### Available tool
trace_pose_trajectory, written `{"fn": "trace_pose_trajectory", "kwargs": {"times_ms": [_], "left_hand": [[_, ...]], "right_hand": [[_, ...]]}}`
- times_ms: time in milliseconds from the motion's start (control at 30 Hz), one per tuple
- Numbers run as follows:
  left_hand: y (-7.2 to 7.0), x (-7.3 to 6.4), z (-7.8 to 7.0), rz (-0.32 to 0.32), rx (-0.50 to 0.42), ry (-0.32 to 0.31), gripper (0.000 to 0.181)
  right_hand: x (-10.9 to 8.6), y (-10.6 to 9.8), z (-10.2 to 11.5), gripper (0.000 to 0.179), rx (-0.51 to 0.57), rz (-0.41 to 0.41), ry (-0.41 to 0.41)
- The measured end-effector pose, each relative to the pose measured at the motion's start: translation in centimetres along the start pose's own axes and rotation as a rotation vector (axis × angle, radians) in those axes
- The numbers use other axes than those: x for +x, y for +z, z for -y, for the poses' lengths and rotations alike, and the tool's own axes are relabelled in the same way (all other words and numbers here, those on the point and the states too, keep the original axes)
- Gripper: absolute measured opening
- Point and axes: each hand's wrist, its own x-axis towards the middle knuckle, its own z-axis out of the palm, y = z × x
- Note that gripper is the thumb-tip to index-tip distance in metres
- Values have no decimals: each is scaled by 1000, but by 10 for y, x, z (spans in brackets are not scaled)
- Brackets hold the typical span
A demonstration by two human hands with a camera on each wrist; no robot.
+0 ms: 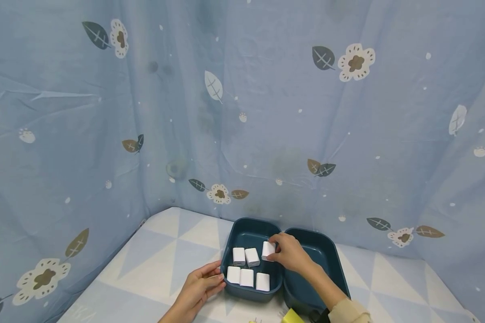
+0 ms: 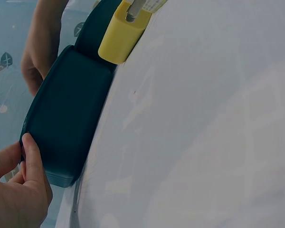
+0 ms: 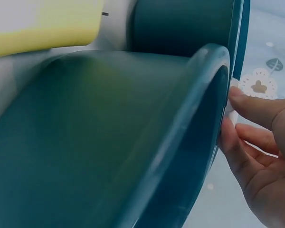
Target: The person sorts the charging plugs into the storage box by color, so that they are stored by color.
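Observation:
Between its thumb and fingers, my right hand (image 1: pixel 292 253) pinches a white charger adapter (image 1: pixel 268 251) inside the left dark teal bin (image 1: pixel 248 294). In the right wrist view that adapter shows only as a white sliver behind the bin rim. Several more white adapters (image 1: pixel 238 256) lie in two rough rows in the same bin. At the bin's left side, my left hand (image 1: pixel 200 287) holds the rim. The left wrist view shows its thumb and fingers (image 2: pixel 34 159) on either side of that rim; the bin's inside is hidden there.
A second dark teal bin (image 1: pixel 325 255) stands against the first on the right, under my right forearm. In front of the bins is a yellow block (image 1: pixel 292 316) with metal prongs beside it. A blue patterned curtain (image 1: pixel 266 112) hangs behind the table (image 1: pixel 157 251).

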Motion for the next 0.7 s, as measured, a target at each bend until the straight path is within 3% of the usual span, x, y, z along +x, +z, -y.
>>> {"fn": "trace_pose_trajectory", "kwargs": {"times_ms": [333, 567, 700], "left_hand": [[-2, 0, 1, 5, 0, 0, 60], [-4, 0, 4, 6, 1, -3, 60], [-3, 0, 3, 1, 5, 5, 59]], "right_hand": [[7, 8, 13, 39, -123, 59, 66], [7, 14, 19, 37, -246, 71, 45], [4, 15, 20, 37, -245, 83, 40]]}}
